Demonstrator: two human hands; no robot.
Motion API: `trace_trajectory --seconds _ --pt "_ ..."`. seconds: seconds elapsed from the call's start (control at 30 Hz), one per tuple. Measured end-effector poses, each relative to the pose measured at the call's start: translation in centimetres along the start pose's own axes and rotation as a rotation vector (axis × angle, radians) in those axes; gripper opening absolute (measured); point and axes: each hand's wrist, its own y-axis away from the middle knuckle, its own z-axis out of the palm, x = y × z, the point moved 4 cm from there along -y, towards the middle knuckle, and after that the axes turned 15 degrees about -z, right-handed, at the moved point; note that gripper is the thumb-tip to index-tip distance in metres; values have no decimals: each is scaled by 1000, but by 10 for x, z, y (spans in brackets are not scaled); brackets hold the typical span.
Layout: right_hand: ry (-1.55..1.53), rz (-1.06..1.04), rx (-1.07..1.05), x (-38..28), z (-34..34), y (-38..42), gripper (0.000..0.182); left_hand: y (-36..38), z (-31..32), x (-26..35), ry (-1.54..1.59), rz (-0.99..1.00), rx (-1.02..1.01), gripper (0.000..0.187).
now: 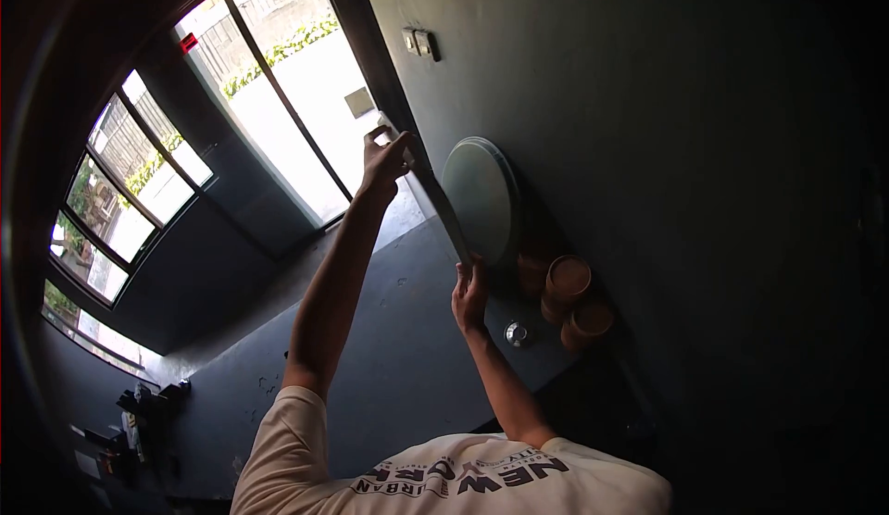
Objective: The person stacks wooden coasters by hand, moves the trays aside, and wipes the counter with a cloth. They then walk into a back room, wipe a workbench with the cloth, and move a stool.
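Note:
A long, narrow, flat strip [435,193] stretches slantwise between my two raised hands, in front of the dark wall and the round green-grey disc. My left hand [384,161] grips its upper end, near the bright doorway. At the lower end, the fingers of my right hand [470,293] are closed on the strip. The large round disc [480,200] leans against the wall just right of the strip. What the strip is made of cannot be told.
Several brown round containers [568,277] stand by the wall, with a small shiny object [516,333] near them on the grey surface [370,348]. Wall switches [420,44] are above. Dark items [139,418] lie at lower left, below the windows.

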Motion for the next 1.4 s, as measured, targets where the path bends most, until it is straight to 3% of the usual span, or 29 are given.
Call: trace_trajectory --seconds 0.1,0.2,0.3,0.4,0.5,0.63,0.73,0.83,0.93,1.07,1.13,1.17,1.23,1.3,1.4 --pt "162 -46 153 12 -2 -4 35 -5 42 7 -138 -7 -58 95" --pt "389 14 168 37 5 3 53 -36 68 -3 -230 -32 -32 92" --pt "401 26 147 -4 -20 -25 66 -50 93 -15 -315 29 105 98" --pt "281 -119 236 -45 -30 -33 78 -78 117 -40 -338 -50 237 98" --pt "261 -265 86 -78 -36 -12 78 -89 131 -67 -411 -104 250 98" --pt "19 -250 -81 -107 -47 31 72 -101 125 -89 -356 -143 175 101" --pt "-45 -217 -185 -114 -53 53 70 -103 115 -101 -119 -93 4 96" --pt "-55 -216 -244 -111 -57 55 67 -77 103 -101 235 -173 -105 84" --pt "-68 -190 -279 -109 -65 49 58 -53 54 -121 382 -123 -115 73" --pt "-176 -91 -390 -111 -79 51 38 49 -75 -226 119 28 10 43" --pt "-147 -117 -522 -107 -80 66 31 155 -143 -283 -282 196 292 28" --pt "-164 -91 -591 -102 -79 78 31 220 -169 -303 -551 239 380 30" --pt "-195 -17 -734 -91 -75 107 32 334 -216 -347 -825 223 421 37" --pt "-221 88 -892 -85 -69 137 33 434 -258 -373 -950 78 478 42" --pt "-93 -76 -1107 -94 -59 168 36 516 -299 -385 -1034 -101 681 39"
